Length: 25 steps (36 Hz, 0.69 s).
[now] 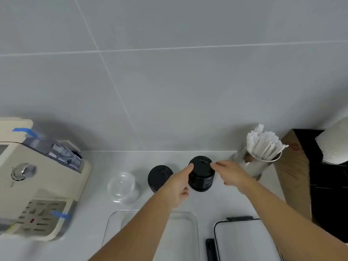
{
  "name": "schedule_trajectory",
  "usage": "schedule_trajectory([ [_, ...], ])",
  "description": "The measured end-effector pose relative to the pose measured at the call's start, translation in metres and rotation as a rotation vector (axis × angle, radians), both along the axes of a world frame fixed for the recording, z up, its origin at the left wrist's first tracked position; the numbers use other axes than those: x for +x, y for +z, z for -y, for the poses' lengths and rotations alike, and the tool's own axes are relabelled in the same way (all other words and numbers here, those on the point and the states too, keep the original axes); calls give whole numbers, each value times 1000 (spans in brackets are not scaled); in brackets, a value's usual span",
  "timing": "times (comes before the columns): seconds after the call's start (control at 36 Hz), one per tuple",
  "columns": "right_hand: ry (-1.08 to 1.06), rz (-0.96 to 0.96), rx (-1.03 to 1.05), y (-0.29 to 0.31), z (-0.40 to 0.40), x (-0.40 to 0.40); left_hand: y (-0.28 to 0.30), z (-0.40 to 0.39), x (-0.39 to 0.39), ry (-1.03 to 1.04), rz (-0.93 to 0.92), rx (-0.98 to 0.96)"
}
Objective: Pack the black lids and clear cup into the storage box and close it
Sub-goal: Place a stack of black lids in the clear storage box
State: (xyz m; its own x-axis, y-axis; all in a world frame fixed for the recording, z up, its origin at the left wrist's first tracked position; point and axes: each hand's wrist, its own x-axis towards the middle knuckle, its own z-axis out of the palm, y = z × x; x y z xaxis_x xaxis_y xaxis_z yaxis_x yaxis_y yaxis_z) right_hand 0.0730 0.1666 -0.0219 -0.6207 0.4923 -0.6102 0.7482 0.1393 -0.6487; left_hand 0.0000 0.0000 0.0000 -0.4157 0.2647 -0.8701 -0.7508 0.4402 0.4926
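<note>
Two stacks of black lids stand on the white counter. The taller stack (201,174) sits in the middle, and both hands flank it. My left hand (178,187) touches its left side with the thumb near the top edge. My right hand (231,174) reaches its upper right edge with fingers apart. A shorter stack of black lids (159,176) stands just left, partly behind my left hand. The clear cup (122,187) stands further left. The clear storage box (185,232) lies open near me, under my left forearm. Its lid (244,240), with black clips, lies to the right.
A beige coffee machine (37,178) fills the left side. A metal cup of wrapped straws (261,157) stands right of the lids, close to my right hand. A brown box (295,172) and stacked white paper cups (335,146) are at the far right. A tiled wall rises behind.
</note>
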Motion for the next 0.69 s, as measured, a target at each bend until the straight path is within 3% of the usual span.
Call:
schedule_trajectory([
  [0.28,-82,-7,-193,-10,3,-8,-16,-11,-2,87,20,51],
  [0.69,-127,-1,-271,-21,1,-10,-24,-19,-2,113,36,66],
])
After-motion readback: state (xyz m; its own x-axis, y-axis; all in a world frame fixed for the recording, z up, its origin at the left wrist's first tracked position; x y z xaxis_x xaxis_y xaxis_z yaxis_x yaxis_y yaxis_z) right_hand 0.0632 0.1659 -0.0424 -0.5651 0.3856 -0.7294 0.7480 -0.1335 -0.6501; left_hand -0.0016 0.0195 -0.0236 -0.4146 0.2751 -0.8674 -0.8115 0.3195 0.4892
